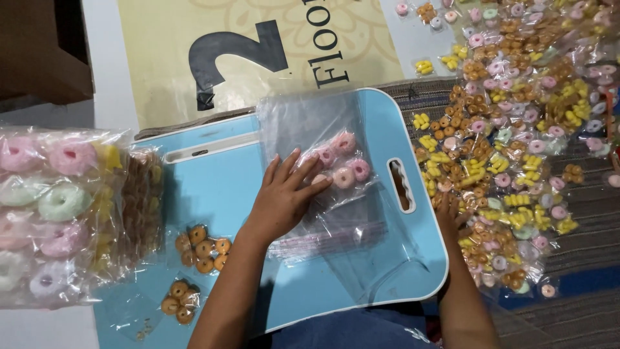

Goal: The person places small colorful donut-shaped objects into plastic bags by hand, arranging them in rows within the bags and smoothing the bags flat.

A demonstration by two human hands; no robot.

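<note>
Clear bag [323, 148] lies pinned flat on the blue board [226, 174] under the left hand [281, 197], fingers spread apart, while the right hand [452, 216], fingers loosely open, rests in the sweets pile [516, 129].

Clear bag under my left hand [281, 197]: I see a see-through packet [326, 152] flat on the light blue board [226, 174] near its far right corner, pink rings inside.
Small packets: two clear ones [194, 271] of orange-brown rings lie near the board's near left edge.
Big bag: a large clear bag [58, 213] of pink, green and white rings overlaps the board's left edge.
Loose pile: many tiny clear packets [516, 148] lie right of the board.
Sign: a cream sheet [258, 45] with black print lies beyond the board's far edge.
</note>
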